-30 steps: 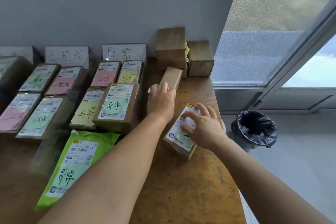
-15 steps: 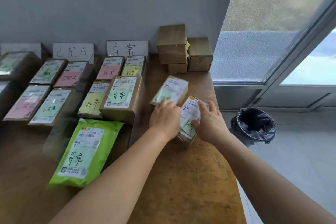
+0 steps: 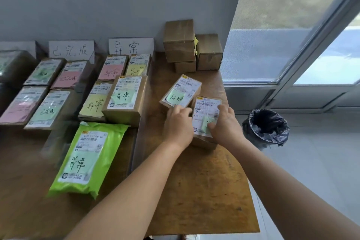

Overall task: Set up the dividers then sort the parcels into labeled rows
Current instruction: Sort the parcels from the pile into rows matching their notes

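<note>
Lying flat, parcel (image 3: 206, 115) lengthwise toward wall.
</note>
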Demonstrator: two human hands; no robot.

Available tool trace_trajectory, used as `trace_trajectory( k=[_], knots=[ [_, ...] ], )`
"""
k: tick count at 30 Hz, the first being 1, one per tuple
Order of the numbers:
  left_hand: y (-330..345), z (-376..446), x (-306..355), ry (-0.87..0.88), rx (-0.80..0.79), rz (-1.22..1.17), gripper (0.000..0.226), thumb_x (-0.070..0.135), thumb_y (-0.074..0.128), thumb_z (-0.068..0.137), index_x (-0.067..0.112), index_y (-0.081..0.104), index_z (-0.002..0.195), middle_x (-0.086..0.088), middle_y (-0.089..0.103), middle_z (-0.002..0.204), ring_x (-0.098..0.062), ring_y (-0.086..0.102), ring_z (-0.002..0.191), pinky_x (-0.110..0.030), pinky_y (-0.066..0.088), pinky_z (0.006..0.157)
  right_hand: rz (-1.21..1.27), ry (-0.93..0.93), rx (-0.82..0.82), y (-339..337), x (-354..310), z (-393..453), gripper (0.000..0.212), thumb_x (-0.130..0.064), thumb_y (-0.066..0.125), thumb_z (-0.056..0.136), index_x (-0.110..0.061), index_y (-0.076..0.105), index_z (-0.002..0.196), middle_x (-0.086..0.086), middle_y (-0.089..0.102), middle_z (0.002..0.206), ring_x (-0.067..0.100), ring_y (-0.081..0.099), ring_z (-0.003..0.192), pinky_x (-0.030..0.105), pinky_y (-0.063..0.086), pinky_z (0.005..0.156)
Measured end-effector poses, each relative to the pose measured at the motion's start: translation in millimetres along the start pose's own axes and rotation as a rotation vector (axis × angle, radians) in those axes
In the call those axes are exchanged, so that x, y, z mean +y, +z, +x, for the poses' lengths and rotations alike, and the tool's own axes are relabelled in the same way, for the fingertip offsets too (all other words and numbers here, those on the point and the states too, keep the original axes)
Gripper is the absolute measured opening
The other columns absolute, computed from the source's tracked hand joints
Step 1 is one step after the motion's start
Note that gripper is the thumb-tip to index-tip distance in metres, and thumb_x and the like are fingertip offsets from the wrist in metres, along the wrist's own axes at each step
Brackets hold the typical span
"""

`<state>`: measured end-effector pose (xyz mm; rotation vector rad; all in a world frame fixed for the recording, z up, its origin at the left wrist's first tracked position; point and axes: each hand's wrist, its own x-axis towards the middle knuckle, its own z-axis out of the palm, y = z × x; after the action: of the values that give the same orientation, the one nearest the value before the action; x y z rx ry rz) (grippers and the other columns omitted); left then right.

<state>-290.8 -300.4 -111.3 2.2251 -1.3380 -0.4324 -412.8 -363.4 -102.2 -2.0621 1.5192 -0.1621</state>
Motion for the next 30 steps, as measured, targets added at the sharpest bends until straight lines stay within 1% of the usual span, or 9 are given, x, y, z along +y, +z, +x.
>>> trace_trajectory(
  k=[2, 4, 7, 10, 14, 17, 21, 25, 30],
  knots=[
    [-6.4, 7.6, -3.9, -0.019, 0.100, 0.058, 0.039, 0.020, 0.046, 0.095, 0.016, 0.047, 0.135, -0.006, 0.037, 0.137, -0.025, 0.033, 0.126, -0.033, 0.033, 0.102, 0.011, 0.030, 0.000, 3.2, -1.0, 0.4, 0.066, -0.023, 0.057, 0.090, -0.010, 0.022, 0.145, 0.010, 0.031, 0.144, 0.028, 0.039, 0.129, 0.039, 0.035, 0.103],
    [-10.3, 18.5, -7.5, -0.051, 0.119, 0.111, 0.049, 0.023, 0.049, 0.094, 0.016, 0.036, 0.140, -0.008, 0.026, 0.146, -0.028, 0.028, 0.131, -0.035, 0.030, 0.106, 0.020, 0.045, 0.018, 5.9, -4.5, -1.1, 0.075, -0.028, 0.059, 0.089, -0.010, 0.018, 0.148, 0.010, 0.032, 0.145, 0.029, 0.036, 0.131, 0.040, 0.032, 0.106],
    [-11.0, 38.0, -12.1, -0.130, 0.007, 0.164, 0.063, 0.030, 0.050, 0.094, 0.016, 0.020, 0.148, -0.012, 0.007, 0.156, -0.032, 0.015, 0.141, -0.042, 0.021, 0.114, -0.026, 0.041, -0.007, 15.4, -10.8, -13.4, 0.103, -0.049, 0.066, 0.081, -0.007, 0.003, 0.151, 0.011, 0.019, 0.151, 0.029, 0.021, 0.138, 0.036, 0.017, 0.113],
    [-11.3, 52.2, -17.0, -0.181, -0.086, 0.195, 0.062, 0.038, 0.049, 0.094, 0.018, 0.026, 0.147, -0.015, 0.005, 0.156, -0.035, 0.010, 0.143, -0.045, 0.017, 0.117, -0.046, 0.019, -0.036, 26.3, -13.1, -23.0, 0.116, -0.058, 0.068, 0.075, -0.010, -0.005, 0.151, 0.011, 0.005, 0.155, 0.030, 0.013, 0.140, 0.036, 0.016, 0.115],
    [-8.2, 57.2, -25.6, -0.216, -0.088, 0.127, 0.056, 0.044, 0.054, 0.089, 0.023, 0.037, 0.139, -0.016, 0.025, 0.146, -0.035, 0.026, 0.136, -0.044, 0.026, 0.112, -0.027, 0.038, 0.021, 22.2, -6.8, -10.9, 0.102, -0.051, 0.065, 0.081, -0.011, 0.003, 0.151, 0.011, 0.001, 0.158, 0.031, 0.008, 0.142, 0.037, 0.013, 0.116],
    [-5.1, 54.6, -27.9, -0.205, -0.040, 0.041, 0.059, 0.045, 0.063, 0.083, 0.023, 0.041, 0.133, -0.010, 0.035, 0.135, -0.030, 0.037, 0.125, -0.038, 0.034, 0.104, -0.015, 0.035, 0.103, 19.3, 1.3, -2.8, 0.084, -0.044, 0.064, 0.085, -0.008, 0.018, 0.146, 0.011, 0.007, 0.157, 0.030, 0.013, 0.141, 0.040, 0.019, 0.116],
    [-0.3, 48.5, -26.8, -0.183, -0.003, -0.003, 0.065, 0.048, 0.073, 0.075, 0.025, 0.043, 0.128, -0.006, 0.035, 0.132, -0.026, 0.040, 0.121, -0.036, 0.037, 0.099, -0.010, 0.030, 0.156, 26.6, 5.7, -0.2, 0.072, -0.045, 0.065, 0.083, -0.015, 0.031, 0.138, 0.009, 0.012, 0.155, 0.030, 0.017, 0.138, 0.041, 0.024, 0.113],
    [5.3, 40.6, -28.3, -0.133, 0.022, -0.034, 0.053, 0.040, 0.073, 0.078, 0.027, 0.046, 0.122, -0.007, 0.031, 0.136, -0.028, 0.038, 0.123, -0.036, 0.038, 0.098, -0.027, 0.060, 0.205, 34.9, -0.6, 4.9, 0.066, -0.054, 0.066, 0.079, -0.027, 0.036, 0.132, 0.009, 0.007, 0.156, 0.031, 0.010, 0.141, 0.041, 0.019, 0.115],
    [7.5, 37.6, -26.5, -0.121, 0.055, -0.085, 0.039, 0.033, 0.073, 0.081, 0.025, 0.051, 0.113, -0.008, 0.030, 0.137, -0.030, 0.036, 0.126, -0.034, 0.035, 0.100, -0.021, 0.036, 0.264, 46.0, -3.0, 7.7, 0.051, -0.048, 0.064, 0.083, -0.034, 0.042, 0.127, 0.008, 0.002, 0.156, 0.031, 0.003, 0.143, 0.043, 0.016, 0.116]
  ],
)
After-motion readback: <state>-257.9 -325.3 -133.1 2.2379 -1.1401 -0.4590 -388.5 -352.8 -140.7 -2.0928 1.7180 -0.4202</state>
